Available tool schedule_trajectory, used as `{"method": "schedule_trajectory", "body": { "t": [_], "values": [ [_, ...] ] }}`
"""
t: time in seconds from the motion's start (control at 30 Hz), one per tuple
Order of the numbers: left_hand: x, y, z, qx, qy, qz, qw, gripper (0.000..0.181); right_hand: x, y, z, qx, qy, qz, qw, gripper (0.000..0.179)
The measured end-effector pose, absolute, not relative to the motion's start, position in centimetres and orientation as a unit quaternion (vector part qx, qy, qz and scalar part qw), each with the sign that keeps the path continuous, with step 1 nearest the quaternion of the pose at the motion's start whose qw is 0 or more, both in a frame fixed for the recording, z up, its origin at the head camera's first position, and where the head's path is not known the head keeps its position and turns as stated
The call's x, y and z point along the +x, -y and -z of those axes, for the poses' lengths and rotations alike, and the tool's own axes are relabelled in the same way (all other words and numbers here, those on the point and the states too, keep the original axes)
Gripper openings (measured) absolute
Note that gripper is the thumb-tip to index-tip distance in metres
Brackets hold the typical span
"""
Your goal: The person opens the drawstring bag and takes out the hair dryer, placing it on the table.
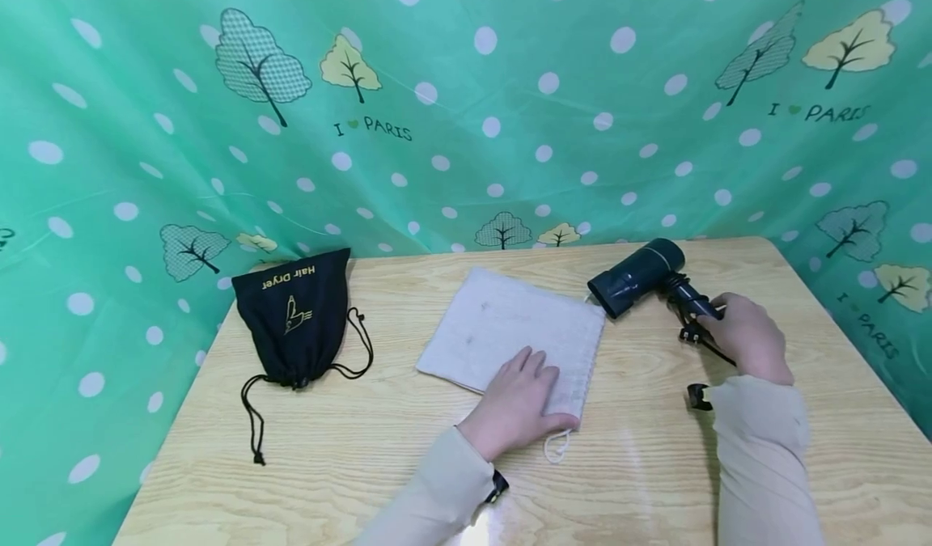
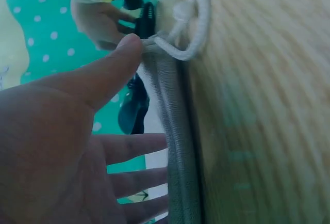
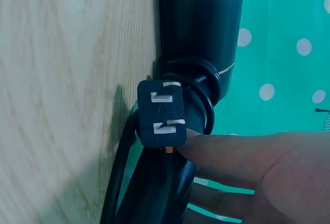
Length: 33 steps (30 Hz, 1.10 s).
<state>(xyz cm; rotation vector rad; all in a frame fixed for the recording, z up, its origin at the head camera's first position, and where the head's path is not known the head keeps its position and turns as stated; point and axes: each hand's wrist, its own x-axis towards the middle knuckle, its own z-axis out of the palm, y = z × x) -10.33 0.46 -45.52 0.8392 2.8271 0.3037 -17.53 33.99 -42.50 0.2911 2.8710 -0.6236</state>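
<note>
A pale grey drawstring bag [image 1: 520,319] lies flat at the middle of the table, its white cord loop [image 2: 198,25] at the near corner. My left hand [image 1: 515,404] rests on it with fingers spread, the thumb along the opening edge by the cord. To the right, a dark hair dryer [image 1: 641,273] lies with its nozzle towards the bag. My right hand [image 1: 746,336] grips its handle near the end, and the thumb touches it beside the black plug [image 3: 162,114] with metal prongs. The power cord [image 3: 203,95] loops round the handle. Part of the handle's end is hidden by the hand.
A black drawstring bag [image 1: 294,315] printed "Hair Dryer" lies at the left of the wooden table [image 1: 349,465], its cords trailing. A green dotted curtain [image 1: 480,125] hangs behind the table and along both sides.
</note>
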Motion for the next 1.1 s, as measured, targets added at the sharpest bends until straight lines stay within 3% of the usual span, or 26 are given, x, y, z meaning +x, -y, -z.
{"method": "schedule_trajectory", "body": {
  "t": [0.57,1.1],
  "values": [
    [-9.77,-1.05,46.14,0.26,-0.962,-0.073,0.028,0.078,-17.58,-33.27,42.37,0.129,-0.964,0.211,0.102,0.049],
    [-9.66,-0.93,46.24,0.27,-0.962,-0.042,0.016,0.058,-17.42,-33.51,42.55,0.124,-0.964,0.213,0.103,0.05]
  ]
}}
